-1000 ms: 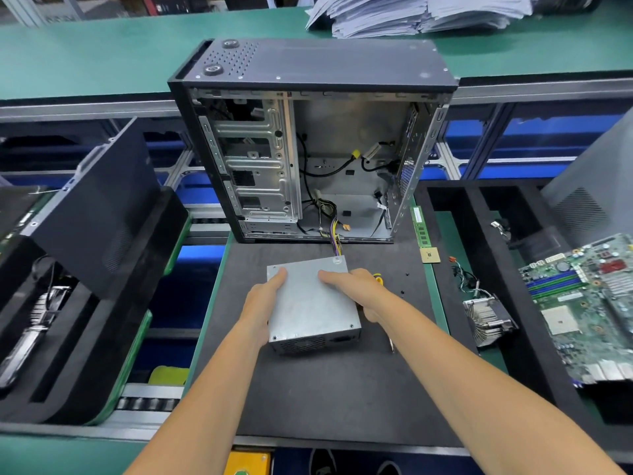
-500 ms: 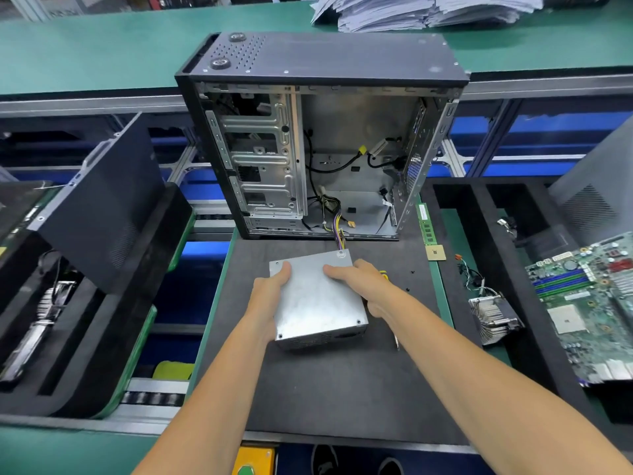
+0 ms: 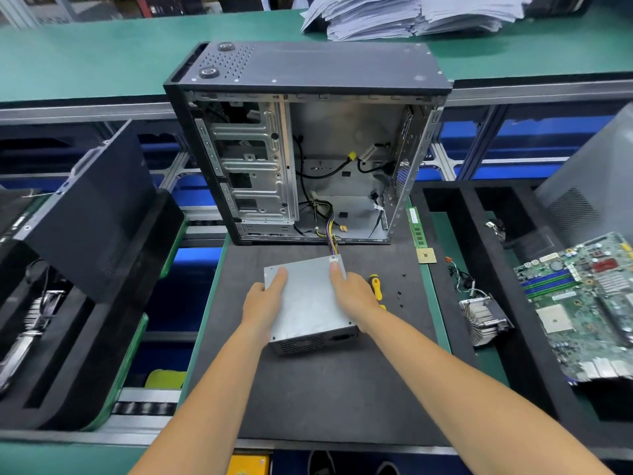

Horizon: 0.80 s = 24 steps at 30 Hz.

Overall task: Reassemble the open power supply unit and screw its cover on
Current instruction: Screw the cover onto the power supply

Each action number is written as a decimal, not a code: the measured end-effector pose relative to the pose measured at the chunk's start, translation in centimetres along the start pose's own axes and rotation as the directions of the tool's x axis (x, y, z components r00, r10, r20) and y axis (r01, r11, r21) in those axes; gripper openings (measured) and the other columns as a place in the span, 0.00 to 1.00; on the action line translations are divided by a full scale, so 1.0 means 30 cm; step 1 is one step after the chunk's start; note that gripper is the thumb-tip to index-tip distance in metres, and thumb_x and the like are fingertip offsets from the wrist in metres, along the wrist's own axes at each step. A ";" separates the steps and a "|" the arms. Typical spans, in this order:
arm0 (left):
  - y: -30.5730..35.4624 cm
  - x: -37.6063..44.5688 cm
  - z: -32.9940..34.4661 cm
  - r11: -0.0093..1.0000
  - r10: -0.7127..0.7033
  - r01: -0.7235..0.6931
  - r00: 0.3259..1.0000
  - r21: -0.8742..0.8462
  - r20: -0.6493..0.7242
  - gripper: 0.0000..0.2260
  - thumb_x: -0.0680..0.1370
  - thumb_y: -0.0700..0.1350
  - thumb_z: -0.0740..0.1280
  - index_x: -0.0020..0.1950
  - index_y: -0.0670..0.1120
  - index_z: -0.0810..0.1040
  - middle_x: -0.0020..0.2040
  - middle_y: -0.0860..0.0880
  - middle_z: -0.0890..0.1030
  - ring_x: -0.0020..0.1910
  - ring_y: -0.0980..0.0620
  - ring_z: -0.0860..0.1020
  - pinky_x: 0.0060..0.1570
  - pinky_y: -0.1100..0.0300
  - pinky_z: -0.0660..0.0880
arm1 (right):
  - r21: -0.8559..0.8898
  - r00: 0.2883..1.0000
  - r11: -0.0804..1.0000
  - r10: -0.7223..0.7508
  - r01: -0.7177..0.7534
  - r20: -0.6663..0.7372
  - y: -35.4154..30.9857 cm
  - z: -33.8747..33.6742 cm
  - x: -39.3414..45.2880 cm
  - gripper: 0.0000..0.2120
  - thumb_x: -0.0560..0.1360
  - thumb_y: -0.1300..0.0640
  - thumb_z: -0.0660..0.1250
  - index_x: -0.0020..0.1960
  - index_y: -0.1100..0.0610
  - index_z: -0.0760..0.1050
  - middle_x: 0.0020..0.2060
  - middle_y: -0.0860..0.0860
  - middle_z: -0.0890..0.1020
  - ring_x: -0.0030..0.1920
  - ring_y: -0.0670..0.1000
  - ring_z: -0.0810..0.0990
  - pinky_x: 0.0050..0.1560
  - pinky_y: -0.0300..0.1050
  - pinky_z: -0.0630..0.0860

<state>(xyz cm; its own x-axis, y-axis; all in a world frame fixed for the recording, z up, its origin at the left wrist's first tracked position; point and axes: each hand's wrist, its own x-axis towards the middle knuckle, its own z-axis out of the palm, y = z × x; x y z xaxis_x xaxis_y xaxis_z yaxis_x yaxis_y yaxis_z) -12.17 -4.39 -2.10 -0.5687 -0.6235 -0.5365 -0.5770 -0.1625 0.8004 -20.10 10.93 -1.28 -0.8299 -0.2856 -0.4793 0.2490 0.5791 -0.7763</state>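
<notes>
Black foam mat [image 3: 308, 389] | grey metal power supply unit [image 3: 308, 299], vented front, cover closed | both hands grip its sides

Screwdriver [image 3: 376, 289] half behind right wrist

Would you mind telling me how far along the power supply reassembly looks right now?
Done: the cover already sits on the power supply. In hand: the left hand and right hand hold it on the mat, thumbs on top. Left: screwing it shut; the screwdriver and loose screws lie unused beside it, and its cables run into the open computer case.
</notes>
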 end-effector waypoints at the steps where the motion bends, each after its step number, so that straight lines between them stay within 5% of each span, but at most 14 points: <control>1: -0.003 0.001 0.002 1.000 0.006 -0.006 1.000 0.007 -0.011 0.19 0.73 0.65 0.66 0.45 0.49 0.72 0.49 0.51 0.77 0.48 0.51 0.78 0.49 0.51 0.77 | -0.016 1.000 1.000 -0.011 0.011 -0.017 0.003 0.000 -0.002 0.31 0.79 0.35 0.48 0.52 0.62 0.73 0.43 0.53 0.73 0.41 0.53 0.71 0.38 0.44 0.66; 5: -0.008 0.000 0.007 1.000 0.007 -0.007 0.998 -0.003 -0.066 0.28 0.71 0.65 0.67 0.51 0.40 0.77 0.51 0.46 0.80 0.50 0.44 0.80 0.54 0.47 0.78 | -0.105 0.996 0.992 -0.075 0.069 -0.056 0.010 0.002 0.001 0.26 0.80 0.37 0.47 0.37 0.57 0.64 0.35 0.51 0.69 0.36 0.52 0.68 0.29 0.43 0.59; 10: -0.007 0.002 0.006 1.000 0.011 -0.011 0.998 0.006 -0.058 0.29 0.69 0.66 0.67 0.51 0.41 0.78 0.51 0.45 0.82 0.52 0.43 0.80 0.55 0.45 0.77 | -0.138 0.991 0.985 -0.115 0.105 -0.069 0.004 0.002 0.006 0.27 0.80 0.37 0.48 0.33 0.56 0.62 0.32 0.51 0.70 0.32 0.50 0.68 0.29 0.44 0.59; 16: -0.022 0.005 0.006 0.999 0.027 -0.025 0.998 0.038 -0.055 0.26 0.71 0.66 0.66 0.49 0.43 0.79 0.50 0.47 0.82 0.51 0.46 0.80 0.55 0.49 0.77 | -0.179 0.987 0.978 -0.123 0.104 -0.100 0.019 0.016 0.010 0.28 0.79 0.36 0.48 0.40 0.58 0.69 0.41 0.56 0.77 0.42 0.56 0.75 0.39 0.46 0.67; 21: -0.022 0.004 0.009 0.991 0.064 -0.056 0.996 0.124 -0.061 0.23 0.72 0.68 0.62 0.43 0.49 0.80 0.45 0.51 0.81 0.44 0.51 0.79 0.39 0.57 0.73 | -0.187 0.987 0.977 -0.125 0.105 -0.100 0.021 0.014 0.013 0.28 0.78 0.34 0.49 0.40 0.57 0.72 0.42 0.55 0.79 0.44 0.56 0.77 0.41 0.47 0.70; 24: -0.015 0.014 0.010 0.994 0.029 -0.025 0.999 0.110 -0.034 0.22 0.72 0.67 0.62 0.46 0.49 0.78 0.48 0.51 0.81 0.46 0.50 0.79 0.45 0.55 0.76 | -0.186 0.993 0.979 -0.094 0.080 -0.067 0.028 0.013 0.022 0.29 0.78 0.34 0.49 0.37 0.57 0.69 0.39 0.55 0.76 0.39 0.55 0.75 0.37 0.46 0.68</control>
<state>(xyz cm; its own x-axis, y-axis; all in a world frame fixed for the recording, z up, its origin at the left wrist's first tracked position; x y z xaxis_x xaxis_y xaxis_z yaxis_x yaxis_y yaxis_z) -12.31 -4.35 -2.77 -0.5646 -0.6536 -0.5040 -0.6236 -0.0622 0.7793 -20.27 10.93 -2.40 -0.8814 -0.2869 -0.3753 0.0843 0.6862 -0.7225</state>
